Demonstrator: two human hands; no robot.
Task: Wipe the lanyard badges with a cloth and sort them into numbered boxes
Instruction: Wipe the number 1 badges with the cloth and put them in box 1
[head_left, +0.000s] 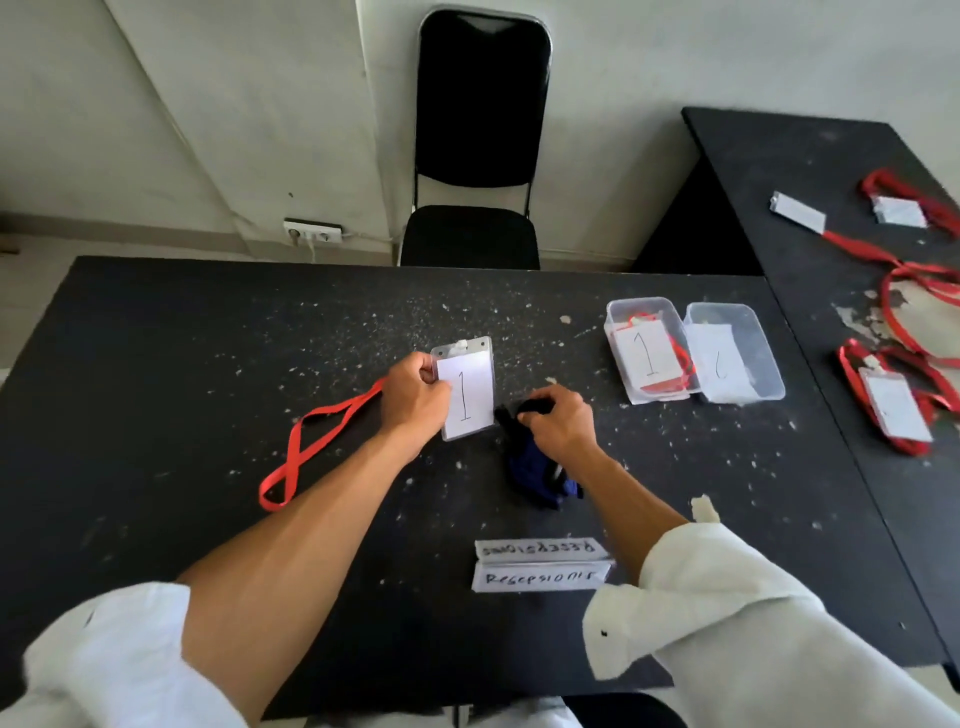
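A clear badge (470, 389) with a card marked 1 lies mid-table; my left hand (413, 397) pinches its left edge. Its red lanyard (311, 447) trails off to the left on the table. My right hand (558, 421) grips a dark blue and black cloth (535, 470) just right of the badge. At the right stand two clear plastic boxes: box 1 (618, 312) holds a badge with a red lanyard, and box 2 (758, 338) holds only its number card.
Several more badges with red lanyards (893, 405) lie on a second black table at the right. A folded paper sign (540, 564) stands near the front edge. A black chair (478, 156) sits behind the table (208, 338).
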